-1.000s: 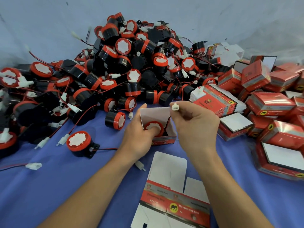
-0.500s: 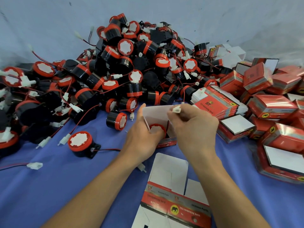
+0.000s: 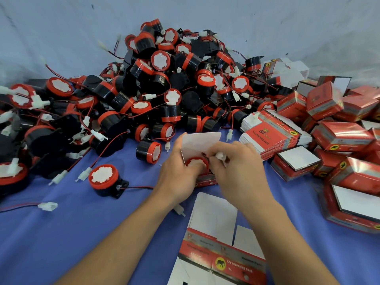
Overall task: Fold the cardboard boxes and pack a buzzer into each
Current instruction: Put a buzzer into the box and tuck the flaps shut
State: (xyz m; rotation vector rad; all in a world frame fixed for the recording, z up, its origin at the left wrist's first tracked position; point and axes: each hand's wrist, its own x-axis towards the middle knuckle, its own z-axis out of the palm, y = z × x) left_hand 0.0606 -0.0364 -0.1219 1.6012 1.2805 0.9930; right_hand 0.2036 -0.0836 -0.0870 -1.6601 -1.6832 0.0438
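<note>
Left hand [image 3: 178,173] grips red cardboard box [image 3: 205,180]; right hand [image 3: 240,171] pinches white plastic connector [image 3: 220,155], best tucked beside red-capped black buzzer [image 3: 196,162].

buzzer pile [image 3: 164,89]: black bodies, red rims, white faces, red/black wires
open box [image 3: 201,140], front of the pile: white flap
folded boxes [image 3: 339,136], right of the pile: red, grey band, yellow elephant badge
cloth [image 3: 61,233] under the pile: blue-purple
</note>
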